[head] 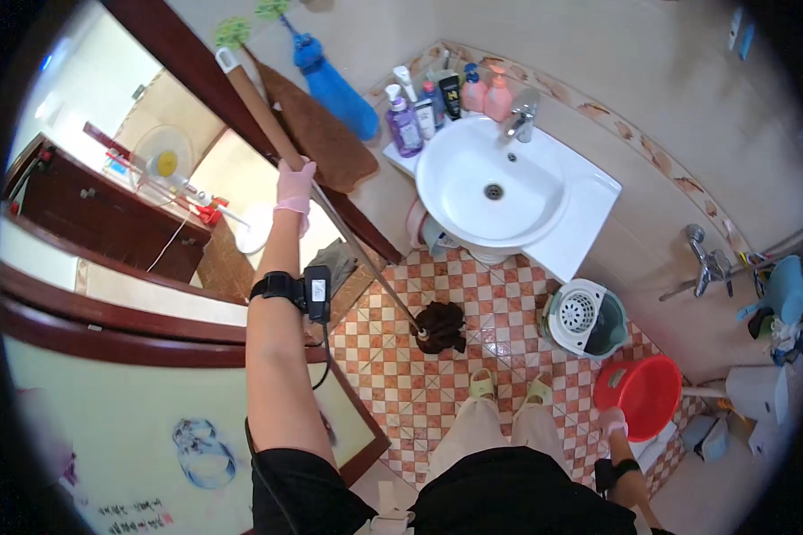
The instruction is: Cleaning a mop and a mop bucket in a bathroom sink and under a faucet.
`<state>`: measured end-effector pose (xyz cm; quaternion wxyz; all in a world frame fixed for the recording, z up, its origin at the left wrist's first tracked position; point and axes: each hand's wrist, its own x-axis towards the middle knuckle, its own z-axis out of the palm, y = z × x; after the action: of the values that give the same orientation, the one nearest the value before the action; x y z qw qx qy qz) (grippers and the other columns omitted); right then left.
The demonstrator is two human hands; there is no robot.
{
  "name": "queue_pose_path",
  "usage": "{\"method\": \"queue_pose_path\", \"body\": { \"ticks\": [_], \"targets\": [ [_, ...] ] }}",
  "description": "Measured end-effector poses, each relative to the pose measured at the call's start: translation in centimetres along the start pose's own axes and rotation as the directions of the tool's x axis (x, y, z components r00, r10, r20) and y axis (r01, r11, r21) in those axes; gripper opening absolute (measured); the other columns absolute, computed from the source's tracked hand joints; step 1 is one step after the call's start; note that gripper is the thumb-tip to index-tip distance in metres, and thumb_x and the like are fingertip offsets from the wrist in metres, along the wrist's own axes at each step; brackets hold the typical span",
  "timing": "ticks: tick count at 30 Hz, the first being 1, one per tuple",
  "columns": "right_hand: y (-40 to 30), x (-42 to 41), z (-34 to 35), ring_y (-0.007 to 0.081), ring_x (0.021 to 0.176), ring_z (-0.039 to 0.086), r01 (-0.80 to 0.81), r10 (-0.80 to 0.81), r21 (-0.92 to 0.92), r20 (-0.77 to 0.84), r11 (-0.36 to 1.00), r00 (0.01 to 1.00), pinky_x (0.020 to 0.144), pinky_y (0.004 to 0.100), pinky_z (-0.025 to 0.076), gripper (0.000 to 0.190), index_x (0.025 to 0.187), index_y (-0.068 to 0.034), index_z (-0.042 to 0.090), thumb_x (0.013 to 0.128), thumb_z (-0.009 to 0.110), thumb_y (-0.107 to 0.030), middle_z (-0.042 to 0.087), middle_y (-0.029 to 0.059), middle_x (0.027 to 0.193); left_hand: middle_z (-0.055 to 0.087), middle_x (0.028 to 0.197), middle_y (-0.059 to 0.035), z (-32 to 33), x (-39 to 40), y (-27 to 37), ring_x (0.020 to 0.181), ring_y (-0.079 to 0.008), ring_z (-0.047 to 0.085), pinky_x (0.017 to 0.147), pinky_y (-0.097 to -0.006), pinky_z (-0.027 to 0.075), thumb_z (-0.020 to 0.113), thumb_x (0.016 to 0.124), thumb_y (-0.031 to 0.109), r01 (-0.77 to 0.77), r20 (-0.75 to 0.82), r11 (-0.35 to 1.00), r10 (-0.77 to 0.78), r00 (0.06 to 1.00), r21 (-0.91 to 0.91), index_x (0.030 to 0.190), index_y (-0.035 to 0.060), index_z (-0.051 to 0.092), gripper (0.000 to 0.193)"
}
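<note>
My left hand (296,184), in a pink glove, grips the long handle of a mop (358,247) below its brown upper grip. The handle slants down to a dark brown mop head (443,326), which rests bunched on the checkered tile floor (401,394) ahead of my feet. At the lower right, my right hand (613,424), also gloved in pink, is on the near-left rim of a red plastic bucket (646,394). Its fingertips are partly hidden there. A grey-green mop bucket with a white wringer basket (579,315) stands just beyond the red one.
A white washbasin (495,180) with several bottles juts out ahead. Brown (328,140) and blue towels (334,87) hang beside the doorway at left. A decorated door (140,414) stands at lower left. A wall tap (709,264) and a white toilet-side bin area crowd the right.
</note>
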<state>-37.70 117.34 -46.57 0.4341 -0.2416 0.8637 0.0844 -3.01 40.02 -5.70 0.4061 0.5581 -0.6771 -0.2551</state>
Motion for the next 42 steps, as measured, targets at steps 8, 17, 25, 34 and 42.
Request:
{"method": "queue_pose_path", "body": {
  "ticks": [8,17,25,34,42],
  "targets": [
    [-1.3,-12.2,3.3,0.0163,0.056,0.058,0.010,-0.005,0.162,-0.030,0.987,1.000,0.046,0.0324,0.046,0.017,0.083,-0.003,0.056,0.077,0.049,-0.017,0.059,0.0086,0.067,0.055,0.074,-0.0068,11.2,0.6,0.6,0.063,-0.0154,0.052,0.056,-0.0281,0.042,0.060,0.070,0.023,0.023,0.219,0.994,-0.047,0.975,0.109,0.091,0.0026,0.051,0.031],
    [-11.0,-14.7,-1.3,0.0094,0.047,0.051,-0.145,0.191,0.830,0.047,0.538,0.980,0.041,0.0215,0.041,0.007,0.080,-0.004,0.050,0.079,0.048,-0.010,0.052,0.0032,0.057,0.056,0.099,-0.0178,16.5,-3.5,-7.6,0.088,-0.0273,0.055,0.074,-0.0322,0.042,0.053,0.073,0.017,0.219,0.209,0.947,-0.269,0.940,0.237,0.101,-0.0021,0.049,0.034],
    [-7.0,-15.4,-0.2,0.0147,0.049,0.052,-0.364,0.405,0.875,0.221,0.320,0.887,0.041,0.0254,0.041,0.017,0.093,-0.002,0.052,0.077,0.051,-0.008,0.057,0.0081,0.063,0.056,0.092,-0.0130,16.8,-6.6,-8.1,0.090,-0.0237,0.053,0.079,-0.0266,0.039,0.037,0.076,0.008,0.460,0.010,0.888,-0.459,0.888,-0.006,0.097,0.0019,0.051,0.027],
    [-7.4,-7.7,-1.9,0.0141,0.050,0.050,-0.252,0.282,0.831,0.120,0.496,0.952,0.046,0.0278,0.041,0.014,0.085,-0.006,0.054,0.077,0.047,-0.015,0.055,0.0055,0.064,0.058,0.093,-0.0078,19.9,-24.3,-12.8,0.087,-0.0227,0.056,0.073,-0.0319,0.045,0.044,0.073,0.009,-0.833,0.965,0.498,-0.028,0.261,0.240,0.091,0.0118,0.058,0.023],
    [-14.8,2.8,-3.4,0.0274,0.094,0.051,0.063,-0.125,0.365,0.149,0.929,0.981,0.080,0.0337,0.039,0.024,0.095,-0.003,0.051,0.077,0.041,-0.016,0.056,0.0129,0.093,0.059,0.075,-0.0035,25.5,-29.5,3.9,0.070,-0.0220,0.057,0.061,-0.0318,0.045,0.052,0.059,0.001,-0.713,0.890,0.678,0.420,0.177,-0.178,0.065,0.0108,0.057,0.012]
  ]
}}
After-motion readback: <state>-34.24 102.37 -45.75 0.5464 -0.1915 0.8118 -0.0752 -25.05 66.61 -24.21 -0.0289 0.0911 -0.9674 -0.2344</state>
